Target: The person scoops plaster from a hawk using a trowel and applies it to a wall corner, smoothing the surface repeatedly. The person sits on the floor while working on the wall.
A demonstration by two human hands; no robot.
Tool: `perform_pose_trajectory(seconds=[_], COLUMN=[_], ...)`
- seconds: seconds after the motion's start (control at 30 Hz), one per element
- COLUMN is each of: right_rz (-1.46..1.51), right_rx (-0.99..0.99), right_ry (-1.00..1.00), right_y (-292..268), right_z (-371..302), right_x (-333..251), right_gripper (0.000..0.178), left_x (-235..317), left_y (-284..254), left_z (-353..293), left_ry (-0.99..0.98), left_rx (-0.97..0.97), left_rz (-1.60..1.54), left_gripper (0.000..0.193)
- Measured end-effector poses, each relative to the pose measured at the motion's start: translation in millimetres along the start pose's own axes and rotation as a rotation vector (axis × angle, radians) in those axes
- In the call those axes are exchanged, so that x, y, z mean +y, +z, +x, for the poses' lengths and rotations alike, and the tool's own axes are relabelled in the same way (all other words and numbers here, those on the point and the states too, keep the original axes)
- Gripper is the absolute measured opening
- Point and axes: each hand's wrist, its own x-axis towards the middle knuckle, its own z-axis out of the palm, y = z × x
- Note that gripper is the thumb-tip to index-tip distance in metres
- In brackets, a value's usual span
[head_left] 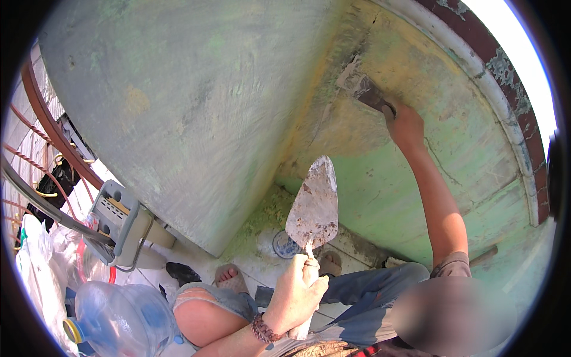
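My left hand (295,297), a dark braided bracelet on its wrist, is closed round the handle of a pointed trowel (314,205). The trowel's blade points up and away, its pale face speckled with dried material. At the upper right, my right hand (407,126) grips a putty knife (369,92) on outstretched arm. The putty knife's blade lies against the weathered green-yellow wall (416,77), beside a patch of grey filler (350,72) along a crack. Whether any filler is on the blade I cannot tell.
A smoother grey-green wall (196,101) meets the cracked one in a corner. At left stand a grey plastic container (128,229), a clear water jug (128,312) and a rusty-red curved metal rail (59,131). A small round dish (286,244) sits near my feet.
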Motion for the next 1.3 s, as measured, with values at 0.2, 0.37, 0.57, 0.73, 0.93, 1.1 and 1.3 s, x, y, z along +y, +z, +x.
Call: perform_pose_trajectory(seconds=[0.2,0.37,0.57,0.73,0.93,1.1,1.3], right_rz=[-0.038,-0.032,-0.05,-0.094,-0.081,-0.09,-0.054], right_rx=[0.014,0.047,0.061,0.004,-0.013,-0.004,0.052], right_ry=[0.043,-0.082,-0.088,-0.042,-0.036,-0.04,-0.058], right_y=[-19,-25,-15,-31,-44,-31,-28], right_z=[-2,23,40,28,31,41,40], right_x=[-7,-33,-9,1,-9,8,19], right_gripper=[0.03,0.029,0.028,0.03,0.03,0.03,0.029], left_x=[9,7,6,5,3,6,7], left_y=[0,-1,-1,2,5,8,7], left_z=[-4,1,2,0,1,0,0], left_ry=[0.023,0.021,-0.024,0.016,0.015,0.017,0.037], left_rx=[0.002,-0.002,0.008,0.028,0.029,0.062,0.06], left_rz=[0.016,-0.02,-0.054,0.027,-0.017,-0.035,-0.032], left_gripper=[0.033,0.033,0.032,0.03,0.03,0.03,0.03])
